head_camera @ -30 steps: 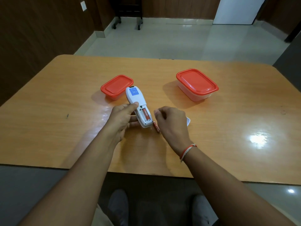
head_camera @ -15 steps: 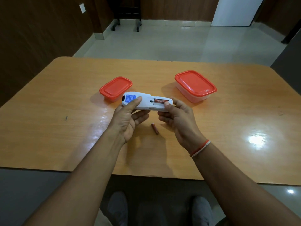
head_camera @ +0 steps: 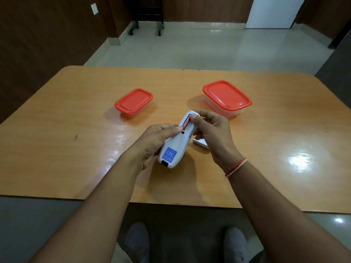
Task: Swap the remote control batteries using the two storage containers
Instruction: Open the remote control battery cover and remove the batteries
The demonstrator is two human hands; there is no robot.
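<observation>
A white remote control [head_camera: 175, 147] is held back side up above the table, its blue label toward me and its open battery bay pointing away. My left hand [head_camera: 152, 143] grips its body from the left. A red battery [head_camera: 186, 122] lies in the bay, and my right hand [head_camera: 212, 133] pinches the bay end with its thumb and forefinger on that battery. The white battery cover [head_camera: 201, 142] lies on the table, partly hidden under my right hand. Both storage containers have closed orange lids: a small container [head_camera: 133, 102] at the left, a larger container [head_camera: 227, 98] at the right.
The wooden table [head_camera: 76, 114] has its front edge close to my body. Both containers stand beyond my hands. A bright light reflection sits on the right part of the tabletop. My shoes show on the floor below the table edge.
The remote has been turned from lying crosswise to pointing away from me, label end near. The loose battery seen on the table earlier is hidden now. My right hand's fingertips have moved onto the battery in the bay.
</observation>
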